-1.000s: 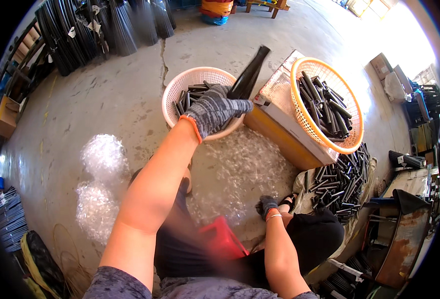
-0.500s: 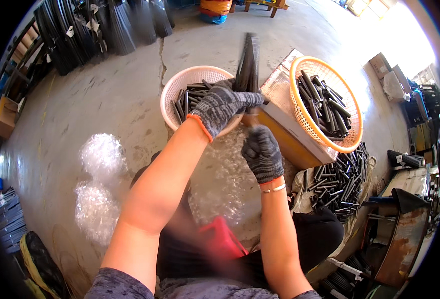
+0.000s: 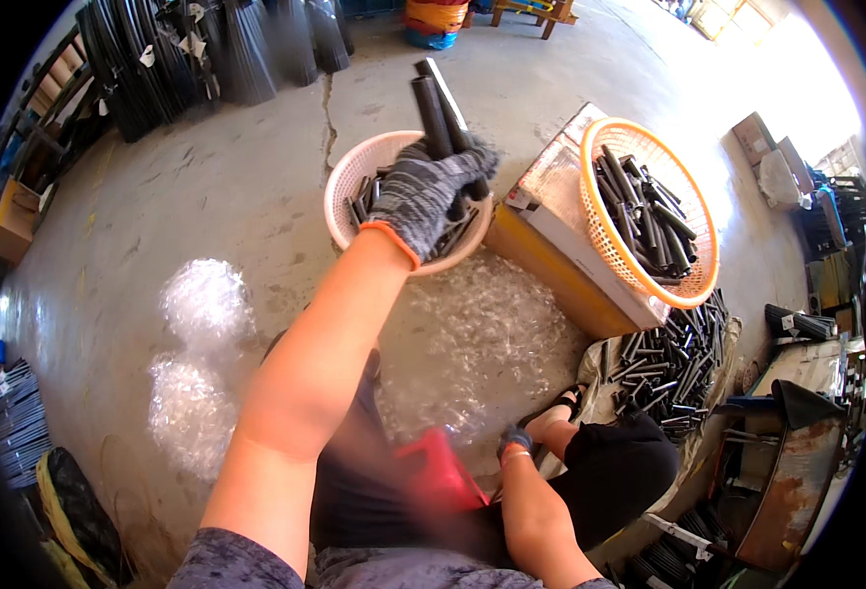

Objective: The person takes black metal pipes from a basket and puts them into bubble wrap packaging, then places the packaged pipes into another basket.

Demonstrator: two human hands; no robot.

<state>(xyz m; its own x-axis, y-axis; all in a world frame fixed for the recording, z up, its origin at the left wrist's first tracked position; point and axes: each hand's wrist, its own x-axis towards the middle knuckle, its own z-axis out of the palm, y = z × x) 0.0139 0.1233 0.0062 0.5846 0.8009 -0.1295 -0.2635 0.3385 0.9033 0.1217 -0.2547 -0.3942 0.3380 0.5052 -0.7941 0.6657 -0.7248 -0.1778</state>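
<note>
My left hand (image 3: pixel 421 192), in a grey-black knit glove with an orange cuff, is closed round black tubes (image 3: pixel 433 116) that point up and away. At least two tube ends show above the fingers. Right beneath this hand stands a pale pink round basket (image 3: pixel 339 179) with more black tubes inside. My right hand (image 3: pixel 514 438), also gloved, is drawn back low between my legs, beside my sandalled foot (image 3: pixel 555 422). Its fingers are too foreshortened and small to read. A red plastic object (image 3: pixel 443 471) lies blurred close to that wrist.
An orange-rimmed basket (image 3: pixel 609 231) of black tubes leans on a cardboard box (image 3: pixel 575 257) at the right. Below it, a heap of tubes (image 3: pixel 678 368) covers a sack sheet. Clear plastic scraps (image 3: pixel 492 324) litter the floor ahead; bundled clear plastic (image 3: pixel 192 412) lies left.
My right hand has pulled back from beside the left hand toward my lap. The tubes in my left hand now tilt to the left, and that hand remains over the pink basket.
</note>
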